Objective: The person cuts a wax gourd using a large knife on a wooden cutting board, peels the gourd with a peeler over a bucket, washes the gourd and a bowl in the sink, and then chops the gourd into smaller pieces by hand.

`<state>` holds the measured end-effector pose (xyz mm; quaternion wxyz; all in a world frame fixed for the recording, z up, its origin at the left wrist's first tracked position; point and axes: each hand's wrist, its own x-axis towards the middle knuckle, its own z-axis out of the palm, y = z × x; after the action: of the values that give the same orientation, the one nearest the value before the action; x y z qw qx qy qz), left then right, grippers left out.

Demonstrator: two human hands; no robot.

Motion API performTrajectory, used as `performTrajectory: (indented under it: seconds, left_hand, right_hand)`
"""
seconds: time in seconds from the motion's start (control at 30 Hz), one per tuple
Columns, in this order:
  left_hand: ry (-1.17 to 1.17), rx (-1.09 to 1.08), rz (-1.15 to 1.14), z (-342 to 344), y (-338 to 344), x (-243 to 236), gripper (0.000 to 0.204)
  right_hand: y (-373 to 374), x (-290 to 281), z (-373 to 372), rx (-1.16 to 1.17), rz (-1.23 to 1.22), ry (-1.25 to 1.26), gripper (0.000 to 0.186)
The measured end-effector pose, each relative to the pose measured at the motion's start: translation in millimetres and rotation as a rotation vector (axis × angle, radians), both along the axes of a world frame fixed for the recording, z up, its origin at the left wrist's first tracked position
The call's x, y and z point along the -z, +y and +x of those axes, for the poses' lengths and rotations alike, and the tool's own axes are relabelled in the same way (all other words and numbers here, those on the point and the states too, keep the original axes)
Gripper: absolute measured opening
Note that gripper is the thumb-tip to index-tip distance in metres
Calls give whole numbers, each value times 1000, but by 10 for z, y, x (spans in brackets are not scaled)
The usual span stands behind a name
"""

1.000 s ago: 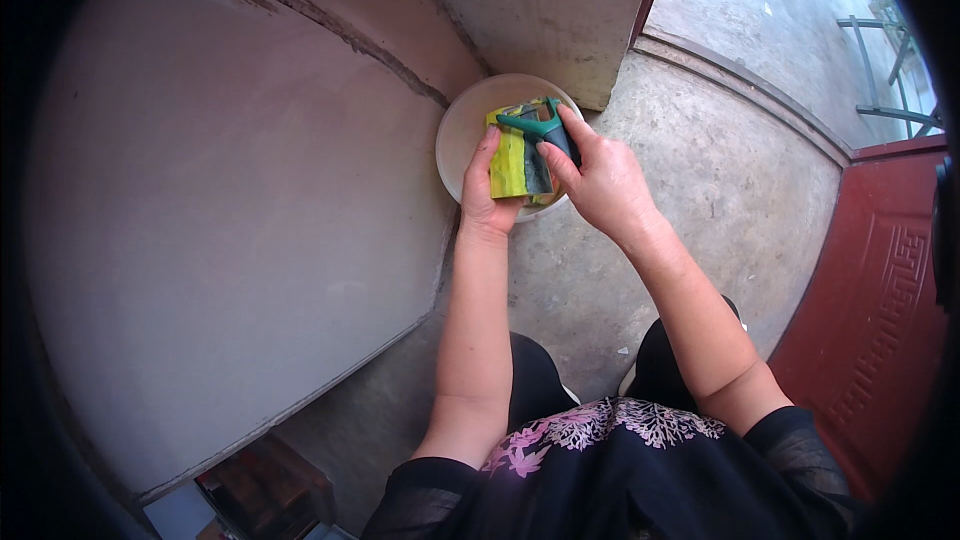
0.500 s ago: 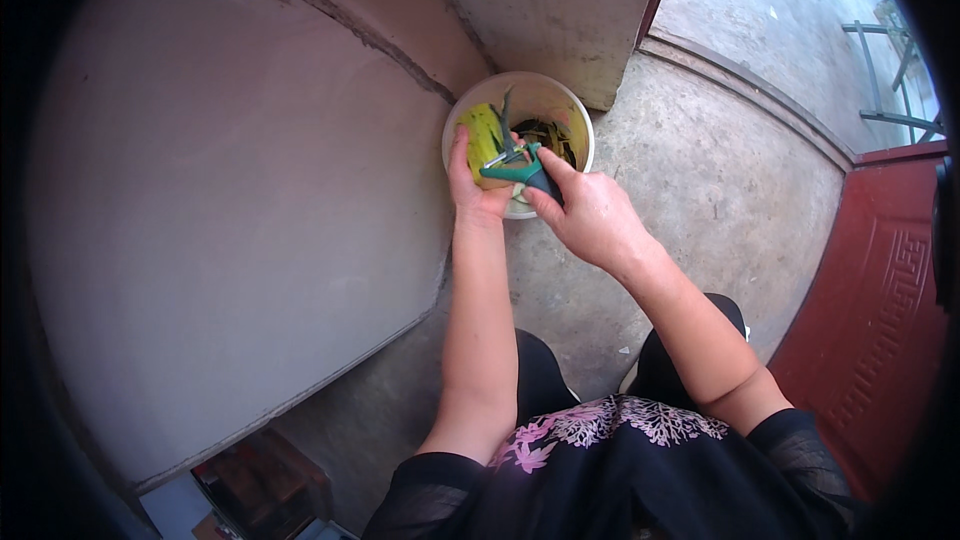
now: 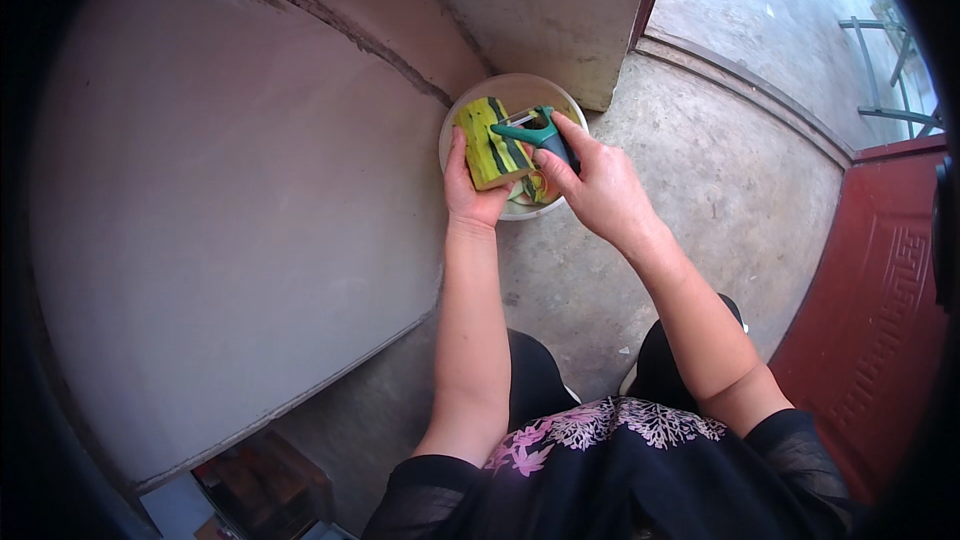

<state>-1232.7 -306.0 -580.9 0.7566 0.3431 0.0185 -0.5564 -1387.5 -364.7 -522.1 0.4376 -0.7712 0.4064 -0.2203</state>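
My left hand (image 3: 472,195) holds a thick chunk of squash (image 3: 482,148) over a whitish bucket (image 3: 447,162). Its surface is yellow-green with dark green strips of skin between paler bands, and a flat cut end faces me. In my right hand (image 3: 607,190) is a vegetable peeler (image 3: 551,134) with a green head and a dark handle. The peeler's blade end lies against or just over the squash's upper right side; which of the two I cannot tell. Peelings (image 3: 535,190) show in the bucket below. My left fingertips are hidden behind the squash.
The bucket stands on a concrete floor (image 3: 720,160) in the corner by a pale wall (image 3: 540,10). A large grey panel (image 3: 240,200) fills the left side. To the right are a door sill (image 3: 740,85) and a red embossed door panel (image 3: 860,330). Dark boxes (image 3: 265,485) sit at lower left.
The peeler has shifted up and to the right along the squash. A dark hanging strip of peel is gone from the squash, and the squash's cut end now shows more.
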Motion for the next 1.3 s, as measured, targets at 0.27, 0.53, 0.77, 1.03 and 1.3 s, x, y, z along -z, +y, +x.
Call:
performTrajectory:
  seconds: [0.27, 0.53, 0.77, 1.03, 1.3]
  left_hand:
    - [-57, 177, 12, -66, 7, 92, 52]
    - [-34, 159, 2, -143, -19, 67, 45]
    - [33, 120, -13, -190, -29, 33, 45]
    - [22, -21, -28, -9, -11, 154, 45]
    - [130, -180, -90, 290, 65, 414, 44]
  right_hand:
    - [-76, -7, 16, 66, -21, 19, 52]
    - [-67, -7, 27, 59, -44, 52, 52]
    - [-1, 34, 64, 36, -121, 130, 54]
    - [174, -42, 48, -122, -91, 199, 53]
    - [239, -133, -38, -245, -12, 235, 50]
